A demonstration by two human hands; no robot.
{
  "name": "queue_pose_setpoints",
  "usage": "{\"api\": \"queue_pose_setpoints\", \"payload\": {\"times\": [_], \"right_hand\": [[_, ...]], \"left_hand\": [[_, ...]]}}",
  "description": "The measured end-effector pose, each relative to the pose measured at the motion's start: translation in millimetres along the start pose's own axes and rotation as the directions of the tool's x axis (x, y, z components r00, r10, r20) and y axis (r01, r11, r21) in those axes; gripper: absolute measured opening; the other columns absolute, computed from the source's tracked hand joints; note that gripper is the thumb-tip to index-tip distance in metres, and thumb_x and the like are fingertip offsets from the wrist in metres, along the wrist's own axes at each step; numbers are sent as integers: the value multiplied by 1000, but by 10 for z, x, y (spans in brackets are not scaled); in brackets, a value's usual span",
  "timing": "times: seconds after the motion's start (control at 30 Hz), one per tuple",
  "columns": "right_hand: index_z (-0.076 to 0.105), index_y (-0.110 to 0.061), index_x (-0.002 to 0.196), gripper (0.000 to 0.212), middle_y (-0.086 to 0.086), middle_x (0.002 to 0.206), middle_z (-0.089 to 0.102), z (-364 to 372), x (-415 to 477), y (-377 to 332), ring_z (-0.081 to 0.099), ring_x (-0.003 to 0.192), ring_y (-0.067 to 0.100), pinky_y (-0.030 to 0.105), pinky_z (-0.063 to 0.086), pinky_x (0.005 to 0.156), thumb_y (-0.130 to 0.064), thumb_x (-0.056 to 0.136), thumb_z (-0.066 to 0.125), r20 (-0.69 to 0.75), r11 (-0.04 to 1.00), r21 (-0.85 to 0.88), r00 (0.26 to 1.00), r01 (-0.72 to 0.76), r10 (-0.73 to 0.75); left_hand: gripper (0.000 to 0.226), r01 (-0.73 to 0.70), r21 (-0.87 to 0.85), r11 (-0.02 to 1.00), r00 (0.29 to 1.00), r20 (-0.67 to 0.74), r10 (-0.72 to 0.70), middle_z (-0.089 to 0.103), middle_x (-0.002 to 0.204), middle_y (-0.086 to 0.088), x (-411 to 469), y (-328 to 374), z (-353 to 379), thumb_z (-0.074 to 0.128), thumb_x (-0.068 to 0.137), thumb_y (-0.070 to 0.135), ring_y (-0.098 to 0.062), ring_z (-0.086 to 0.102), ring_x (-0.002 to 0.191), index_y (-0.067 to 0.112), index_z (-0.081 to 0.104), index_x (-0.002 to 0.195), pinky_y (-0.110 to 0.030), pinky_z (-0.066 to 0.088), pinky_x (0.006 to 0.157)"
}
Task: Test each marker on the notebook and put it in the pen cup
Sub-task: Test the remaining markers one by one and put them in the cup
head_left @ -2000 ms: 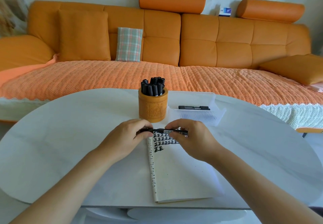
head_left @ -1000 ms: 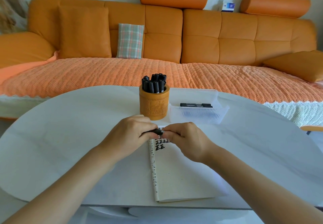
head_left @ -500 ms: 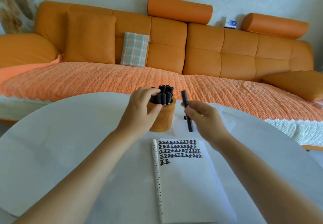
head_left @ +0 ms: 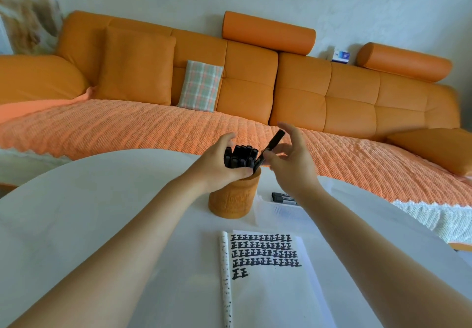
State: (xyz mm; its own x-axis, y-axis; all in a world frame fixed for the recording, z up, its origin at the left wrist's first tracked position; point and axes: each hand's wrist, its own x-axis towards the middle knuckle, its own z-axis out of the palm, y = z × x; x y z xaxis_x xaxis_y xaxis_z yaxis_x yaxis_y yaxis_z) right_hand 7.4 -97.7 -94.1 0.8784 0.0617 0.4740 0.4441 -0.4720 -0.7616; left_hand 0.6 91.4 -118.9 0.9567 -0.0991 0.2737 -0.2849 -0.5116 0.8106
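Marker (head_left: pixel 271 148) leans tilted into pen cup (head_left: pixel 233 198) rim, right hand (head_left: pixel 291 164) beside it, fingers spread, holding nothing. Left hand (head_left: pixel 219 164) curls around cup's bundled markers (head_left: pixel 240 157); notebook (head_left: pixel 268 276) lies nearer than cup.

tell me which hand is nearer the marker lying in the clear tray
Right. The right hand is above the tray marker, its wrist just over it; the left hand is across the pen cup.

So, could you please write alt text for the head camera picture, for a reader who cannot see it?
A person's right hand slides a tilted black marker into an orange pen cup already crowded with markers, while the left hand holds them aside. A notebook with rows of black test marks lies nearer on the white table.
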Motion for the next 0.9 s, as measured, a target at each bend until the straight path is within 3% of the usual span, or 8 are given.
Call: {"api": "queue_pose_setpoints", "payload": {"times": [0.07, 0.2, 0.4, 0.57, 0.63, 0.7, 0.77, 0.9], "right_hand": [[36, -45, 140, 64, -5, 87, 72, 33, -12, 61, 69, 78, 6, 21, 50, 65, -19, 91, 68, 22, 998, -54, 999, 25, -24], [50, -42, 135, 45, -13, 97, 68, 81, -6, 60, 64, 83, -2, 5, 43, 63, -20, 97, 58, 103, 987, -136, 992, 86, -72], [58, -32, 136, 35, -7, 110, 68, 149, 61, 18, 64, 94, 13, 14, 41, 69, -27, 104, 44, 111, 988, -149, 993, 50, -34], [66, -28, 127, 30, -1, 113, 73, 121, 132, 33, 46, 57, -6, 6, 36, 48, -23, 101, 51, 171, 981, -189, 983, -39, 72], [63, -27, 132, 32, -1, 120, 70, 104, 116, 24, 50, 68, -6, 6, 37, 56, -25, 103, 49, 204, 984, -171, 976, -40, 75], [54, -29, 141, 37, -5, 133, 62, 104, 68, 34, 57, 102, 0, 10, 38, 79, -28, 105, 43, 258, 992, -122, 964, -32, 63], [41, -33, 149, 42, -12, 142, 51, 116, 19, 83, 44, 128, 2, 14, 33, 96, -31, 107, 37, 335, 997, -72, 940, -42, 64], [19, -45, 154, 54, -18, 144, 45, 97, -12, 208, 42, 135, 4, 24, 32, 112, -23, 107, 36, 473, 995, 73, 881, -72, 29]], "left_hand": [[88, -5, 2, 1000, 1000, -12, 5, 38, 149, 5, 25, 7, -4, 77, 76, 45, -18, 42, 132, 37, 25, 147, -31, 35, 102], [78, -34, -59, 998, 998, -52, 31, 44, 142, 4, 29, 42, 20, 79, 77, 37, -15, 46, 127, 36, 36, 142, -24, 35, 96], [76, -132, -55, 990, 985, -120, 124, 48, 136, 9, -21, 84, 52, 80, 78, 28, -7, 44, 125, 30, 40, 142, -18, 36, 97], [72, -267, 84, 960, 939, -201, 279, 46, 131, 11, -73, 100, 66, 81, 75, 28, -3, 44, 117, 27, 45, 138, -22, 41, 100], [72, -252, 109, 962, 951, -157, 267, 42, 135, 11, -84, 76, 53, 78, 78, 36, -4, 43, 119, 28, 42, 140, -24, 41, 101], [73, -188, 168, 968, 977, -67, 201, 39, 143, 11, -83, 43, 17, 68, 84, 49, -7, 40, 128, 30, 35, 146, -28, 38, 104], [73, -142, 214, 966, 988, -25, 151, 35, 150, 11, -79, 43, -24, 57, 87, 58, -9, 35, 136, 31, 30, 149, -32, 35, 108], [83, -170, 257, 952, 982, -34, 184, 27, 154, 12, -101, 143, 27, 60, 82, 63, -9, 28, 140, 29, 27, 150, -34, 31, 111]]}}
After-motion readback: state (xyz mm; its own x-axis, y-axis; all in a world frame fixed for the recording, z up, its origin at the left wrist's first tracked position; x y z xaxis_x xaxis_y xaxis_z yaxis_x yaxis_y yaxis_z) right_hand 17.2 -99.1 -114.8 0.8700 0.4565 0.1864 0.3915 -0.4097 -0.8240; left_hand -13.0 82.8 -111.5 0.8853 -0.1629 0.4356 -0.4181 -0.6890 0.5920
